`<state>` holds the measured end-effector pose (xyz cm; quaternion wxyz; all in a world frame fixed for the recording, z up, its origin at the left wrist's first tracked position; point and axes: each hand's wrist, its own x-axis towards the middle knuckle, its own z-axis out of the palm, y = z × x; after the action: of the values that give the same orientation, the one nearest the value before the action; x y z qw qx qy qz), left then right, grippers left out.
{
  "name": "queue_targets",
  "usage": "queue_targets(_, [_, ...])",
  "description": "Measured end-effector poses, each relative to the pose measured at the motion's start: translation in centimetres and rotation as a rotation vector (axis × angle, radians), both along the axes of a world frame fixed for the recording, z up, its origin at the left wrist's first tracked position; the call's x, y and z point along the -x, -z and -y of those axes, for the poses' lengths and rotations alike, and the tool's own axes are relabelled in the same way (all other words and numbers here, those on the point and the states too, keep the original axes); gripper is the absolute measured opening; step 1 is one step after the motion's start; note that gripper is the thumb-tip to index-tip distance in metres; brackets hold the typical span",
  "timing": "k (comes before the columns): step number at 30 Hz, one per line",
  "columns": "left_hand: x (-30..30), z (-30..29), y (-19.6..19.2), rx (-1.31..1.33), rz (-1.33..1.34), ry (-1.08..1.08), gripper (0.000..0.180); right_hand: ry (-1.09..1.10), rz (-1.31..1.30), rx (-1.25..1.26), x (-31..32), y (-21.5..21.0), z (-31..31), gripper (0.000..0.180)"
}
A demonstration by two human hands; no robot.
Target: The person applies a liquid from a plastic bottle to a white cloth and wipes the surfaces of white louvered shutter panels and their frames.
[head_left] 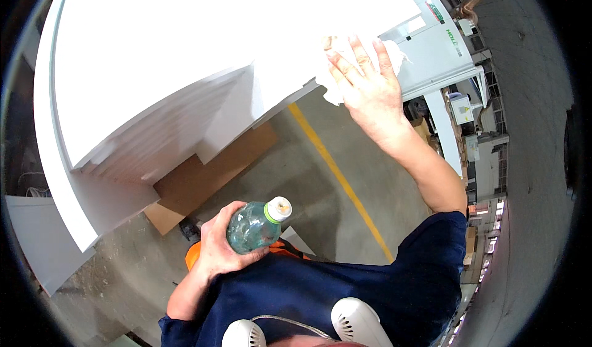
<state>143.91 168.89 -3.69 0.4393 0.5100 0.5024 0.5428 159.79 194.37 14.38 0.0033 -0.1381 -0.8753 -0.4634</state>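
In my left hand (216,245) is a clear, greenish plastic bottle (246,227) with a white cap and a light green ring, tilted in front of my body. The fingers wrap round its side. Out to the upper right, my right hand (376,94) presses a crumpled white cloth (333,91) against a large white panel (185,32), close to its edge. The fingers of this hand are spread over the cloth, which shows on both sides of the hand. Glare washes out much of the panel's top.
Below the panel's near edge, brown cardboard (191,193) lies on the grey floor (277,174), beside a yellow floor line (336,171). A pale machine cabinet (438,45) stands beyond my right hand. Another white sheet (46,242) leans at lower left.
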Motion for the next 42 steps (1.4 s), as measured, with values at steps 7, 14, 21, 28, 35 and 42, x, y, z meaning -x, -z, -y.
queue_targets(7, [0.0,0.4,-0.8,-0.012,-0.016,0.022,0.076,-0.034,0.115,0.005,0.9,2.9,-1.3,0.043])
queue_targets(14, [-0.2,1.0,-0.8,0.007,-0.063,-0.003,0.076,0.053,0.02,-0.189,-0.2,-1.8,-1.0,0.037])
queue_targets(21, [-0.2,0.1,-1.4,0.017,-0.07,0.038,0.076,0.11,0.035,-0.41,-0.8,-1.3,-1.0,0.037])
queue_targets(28, [-0.7,-0.4,-1.5,0.004,-0.078,0.058,0.076,0.049,-0.089,-0.345,0.4,-4.1,-0.7,0.034])
queue_targets(35, [-1.1,-0.3,-2.0,-0.006,-0.063,0.077,0.076,-0.058,0.02,-0.283,-1.0,2.3,-1.4,0.049])
queue_targets(42, [-0.8,0.2,-2.3,0.0,-0.096,0.04,0.075,-0.07,0.01,-0.399,-1.5,2.4,-2.2,0.035])
